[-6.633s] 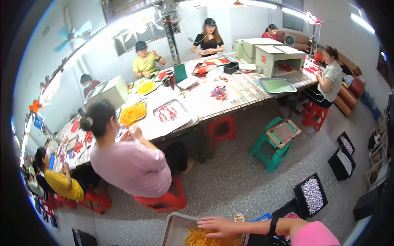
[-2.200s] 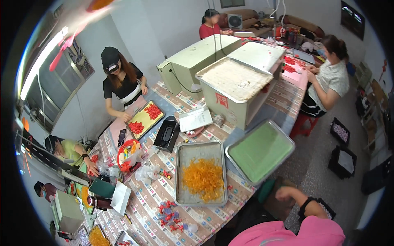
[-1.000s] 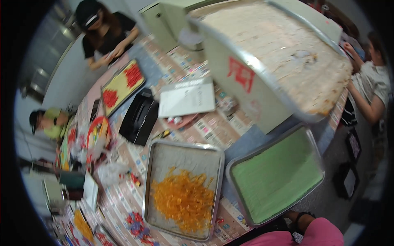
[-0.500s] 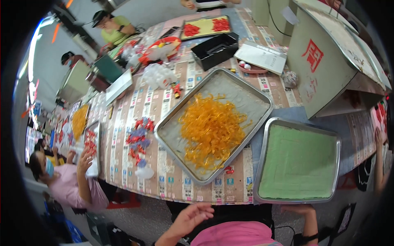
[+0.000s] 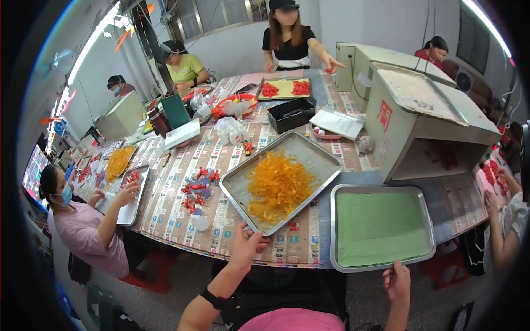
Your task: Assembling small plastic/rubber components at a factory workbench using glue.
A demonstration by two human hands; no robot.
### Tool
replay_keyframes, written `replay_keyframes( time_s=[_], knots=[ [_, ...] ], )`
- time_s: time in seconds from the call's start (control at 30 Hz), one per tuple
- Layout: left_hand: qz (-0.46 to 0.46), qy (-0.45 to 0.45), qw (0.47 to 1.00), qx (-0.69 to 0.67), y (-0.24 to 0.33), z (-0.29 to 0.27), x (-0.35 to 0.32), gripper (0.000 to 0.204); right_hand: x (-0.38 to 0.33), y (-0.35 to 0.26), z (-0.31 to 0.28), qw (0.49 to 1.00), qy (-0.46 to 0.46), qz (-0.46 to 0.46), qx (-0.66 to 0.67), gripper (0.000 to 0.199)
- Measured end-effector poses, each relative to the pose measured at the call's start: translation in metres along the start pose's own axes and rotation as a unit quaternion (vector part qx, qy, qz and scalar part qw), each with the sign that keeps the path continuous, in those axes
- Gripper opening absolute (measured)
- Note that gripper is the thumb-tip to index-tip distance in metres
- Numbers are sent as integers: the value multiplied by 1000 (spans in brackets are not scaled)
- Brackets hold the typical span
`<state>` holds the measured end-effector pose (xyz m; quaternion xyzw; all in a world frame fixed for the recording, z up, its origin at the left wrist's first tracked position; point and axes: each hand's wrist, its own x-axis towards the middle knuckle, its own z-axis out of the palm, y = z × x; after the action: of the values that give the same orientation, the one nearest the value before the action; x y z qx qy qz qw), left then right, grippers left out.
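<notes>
"Fingers of our left hand (image 5: 244, 246) have moved from the bench's near edge to the near corner of the metal tray (image 5: 320, 161); those of our right hand (image 5: 398, 283) have risen to the near rim of the green-lined tray (image 5: 381, 226)."

"How do we expect them to handle?"

"Both trays look stiff, a little slick at the rim, and we judge them manageable. The amber strips (image 5: 279, 185) seem light and springy, likely to slide if we tilt their tray. Opposite rims look like our safest hold."

"Where do the trays lie?"

"On the bench (image 5: 179, 220): the metal tray slants, its near corner close to the near edge; the green-lined tray sits to its right, its near side along that edge."

"And our fingers?"

"Left: thumb and fingers parted at the corner, below the strips; we cannot tell whether they grip. Right: loosely curled, tips at the near rim; we cannot tell whether they pinch it."
</notes>
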<state>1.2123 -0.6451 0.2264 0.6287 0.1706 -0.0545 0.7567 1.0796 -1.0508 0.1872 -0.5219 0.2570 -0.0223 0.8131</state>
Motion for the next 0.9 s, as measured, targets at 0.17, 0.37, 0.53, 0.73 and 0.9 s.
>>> replay_keyframes(
  time_s=[0.17,0.37,0.53,0.73,0.9],
  knots=[
    [25,-4,999,-34,1,3,19,42,8,-15,-15,994,63,-69,49,29],
    [28,21,999,0,7,-13,24,41,19,-26,-40,988,115,-87,50,30],
    [35,18,999,23,16,-21,31,37,8,-47,-47,967,107,-11,-233,44],
    [272,179,835,444,29,-21,9,53,-42,-120,-7,914,64,-70,-396,30],
    [320,13,855,408,113,48,-11,57,-18,-176,75,785,-130,-278,-539,18]
  ],
)
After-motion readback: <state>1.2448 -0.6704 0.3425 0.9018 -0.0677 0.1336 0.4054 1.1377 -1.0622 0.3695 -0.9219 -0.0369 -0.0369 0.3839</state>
